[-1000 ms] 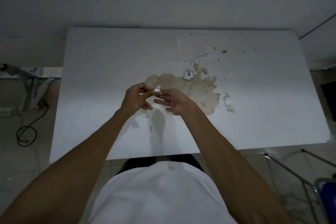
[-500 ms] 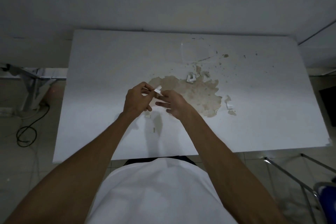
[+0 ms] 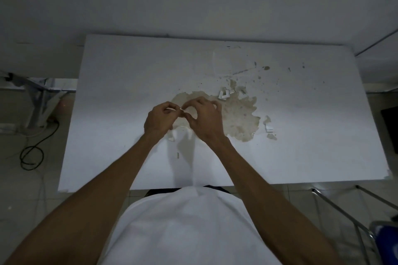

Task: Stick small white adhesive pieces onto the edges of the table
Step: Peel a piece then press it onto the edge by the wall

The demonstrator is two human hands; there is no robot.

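Over the middle of the white table, my left hand and my right hand meet fingertip to fingertip. Between them they pinch a small white adhesive piece, mostly hidden by the fingers. More white adhesive pieces lie on the peeled brown patch behind my right hand. Another adhesive piece sits at the patch's right edge. A small scrap and a thin sliver lie on the table below my hands.
The table's far edge meets a grey wall. A black cable coils on the tiled floor at the left, near a metal frame. A metal chair frame with a blue seat stands at the lower right.
My right hand has turned over and curled its fingers onto the piece, closing in on my left hand. Both hands sit slightly higher over the table than before.
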